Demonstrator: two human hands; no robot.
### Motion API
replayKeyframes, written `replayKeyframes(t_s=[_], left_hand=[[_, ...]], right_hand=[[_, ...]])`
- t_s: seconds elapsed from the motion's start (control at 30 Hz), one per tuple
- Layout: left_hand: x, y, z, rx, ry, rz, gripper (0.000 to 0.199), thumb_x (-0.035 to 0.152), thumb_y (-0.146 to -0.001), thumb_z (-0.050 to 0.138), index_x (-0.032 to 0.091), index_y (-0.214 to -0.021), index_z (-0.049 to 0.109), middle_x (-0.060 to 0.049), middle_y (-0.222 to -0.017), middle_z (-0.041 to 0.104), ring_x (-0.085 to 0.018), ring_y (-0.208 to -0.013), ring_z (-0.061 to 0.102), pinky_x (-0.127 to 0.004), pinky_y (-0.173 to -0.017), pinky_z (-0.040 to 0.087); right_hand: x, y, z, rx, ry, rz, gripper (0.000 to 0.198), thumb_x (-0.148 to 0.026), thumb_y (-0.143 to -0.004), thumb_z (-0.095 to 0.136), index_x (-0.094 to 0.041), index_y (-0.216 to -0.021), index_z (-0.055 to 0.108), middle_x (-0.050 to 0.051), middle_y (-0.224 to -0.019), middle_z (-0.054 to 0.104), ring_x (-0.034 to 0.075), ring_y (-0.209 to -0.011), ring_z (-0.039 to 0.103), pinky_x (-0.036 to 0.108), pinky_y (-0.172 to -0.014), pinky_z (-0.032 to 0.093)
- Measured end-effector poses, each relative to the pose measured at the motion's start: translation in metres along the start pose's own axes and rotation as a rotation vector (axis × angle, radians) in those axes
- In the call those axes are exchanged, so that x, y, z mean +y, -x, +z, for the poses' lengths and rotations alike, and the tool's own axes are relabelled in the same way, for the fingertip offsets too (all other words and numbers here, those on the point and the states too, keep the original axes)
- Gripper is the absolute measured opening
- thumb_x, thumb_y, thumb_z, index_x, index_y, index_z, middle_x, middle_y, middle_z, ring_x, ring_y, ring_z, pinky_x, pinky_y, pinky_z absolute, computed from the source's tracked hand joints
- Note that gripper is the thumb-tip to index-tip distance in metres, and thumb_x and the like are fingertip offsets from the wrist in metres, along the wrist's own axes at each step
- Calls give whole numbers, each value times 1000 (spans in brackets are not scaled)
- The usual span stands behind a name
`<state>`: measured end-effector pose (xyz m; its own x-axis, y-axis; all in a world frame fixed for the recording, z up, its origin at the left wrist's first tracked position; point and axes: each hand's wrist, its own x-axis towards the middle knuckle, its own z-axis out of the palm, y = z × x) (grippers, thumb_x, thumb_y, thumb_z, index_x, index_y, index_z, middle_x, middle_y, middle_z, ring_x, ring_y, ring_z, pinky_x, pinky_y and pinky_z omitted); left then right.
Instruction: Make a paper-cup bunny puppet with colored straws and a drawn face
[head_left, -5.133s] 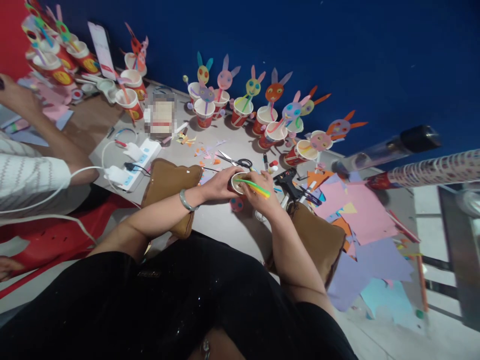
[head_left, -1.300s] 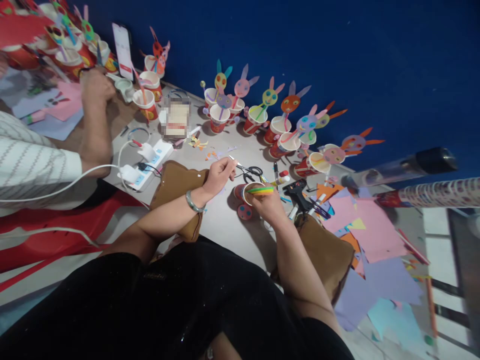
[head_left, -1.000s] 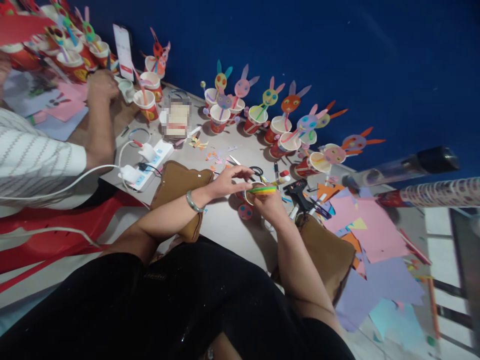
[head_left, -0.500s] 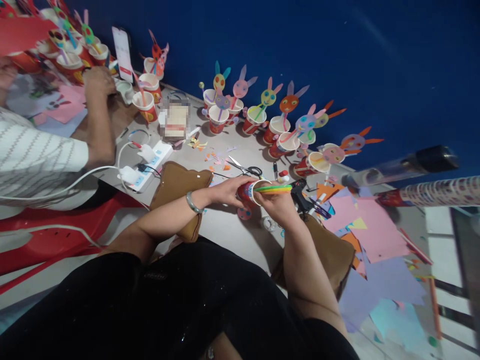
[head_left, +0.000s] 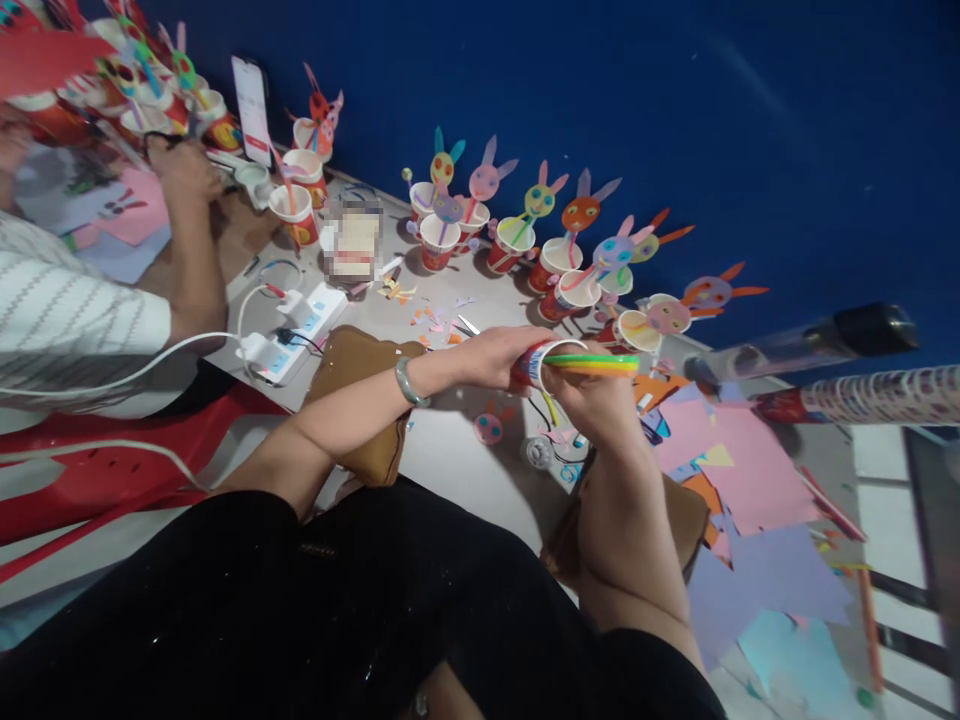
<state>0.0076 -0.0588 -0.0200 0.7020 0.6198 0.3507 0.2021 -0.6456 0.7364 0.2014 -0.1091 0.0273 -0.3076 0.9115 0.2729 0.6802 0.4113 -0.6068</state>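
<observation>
A red printed paper cup (head_left: 534, 366) is tipped on its side above the table, its mouth facing right. My left hand (head_left: 504, 356) is wrapped round the cup's base end. At the rim, my right hand (head_left: 598, 392) is closed on the cup, its fingertips partly hidden by the mouth. Green and yellow strips (head_left: 596, 363) stick out of the cup over my right hand. Below on the table lies a pink round paper face (head_left: 489, 429) with blue eyes, and beside it a clear tape roll (head_left: 538, 453). The scissors (head_left: 468, 325) are mostly hidden behind my left hand.
Several cups with paper rabbit heads (head_left: 512, 240) line the blue wall. A power strip (head_left: 309, 325), phone (head_left: 252, 110) and brown cushion (head_left: 360, 400) are to the left. Pink paper sheets (head_left: 757, 450) and stacked cups (head_left: 877, 393) lie right. A co-worker's hand (head_left: 184, 170) works at far left.
Both hands have moved right and slightly up with the cup and its strips. The pink paper face now shows fully on the table. The co-worker's hand has shifted slightly.
</observation>
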Motion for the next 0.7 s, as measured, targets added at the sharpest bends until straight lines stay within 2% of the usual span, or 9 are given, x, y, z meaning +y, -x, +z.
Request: replayKeyframes(t_s=[0.17, 0.37, 0.57, 0.7], left_hand=[[-2, -18, -1, 52, 33, 68, 73, 32, -74, 86, 18, -141, 59, -15, -142, 67, -31, -129, 65, -44, -109, 52], [-23, -5, 14, 121, 92, 63, 73, 36, -75, 85, 18, -141, 59, -17, -139, 68, -31, -127, 66, -46, -108, 53], [-33, 0, 17, 124, 79, 39, 74, 39, -74, 86, 17, -140, 60, -18, -138, 68, -31, -128, 66, -46, -109, 53], [-32, 1, 17, 121, 83, 32, 74, 40, -76, 84, 16, -141, 59, -19, -140, 67, -32, -129, 65, -47, -110, 52]], right_hand=[[0, -8, -9, 40, -134, -7, 27, -50, -89, 66, -24, -84, 72, 7, -82, 71, 23, -77, 67, 38, -72, 55], [4, -10, 0, -30, -10, 12, 30, -51, -90, 63, -23, -87, 75, 7, -85, 72, 24, -76, 66, 40, -71, 54], [13, -8, 13, 39, -16, -44, 36, -55, -91, 62, -23, -89, 78, 11, -95, 75, 30, -95, 70, 47, -84, 57], [15, -8, 15, 33, -30, -22, 32, -52, -91, 63, -23, -89, 77, 12, -95, 76, 30, -93, 71, 49, -85, 58]])
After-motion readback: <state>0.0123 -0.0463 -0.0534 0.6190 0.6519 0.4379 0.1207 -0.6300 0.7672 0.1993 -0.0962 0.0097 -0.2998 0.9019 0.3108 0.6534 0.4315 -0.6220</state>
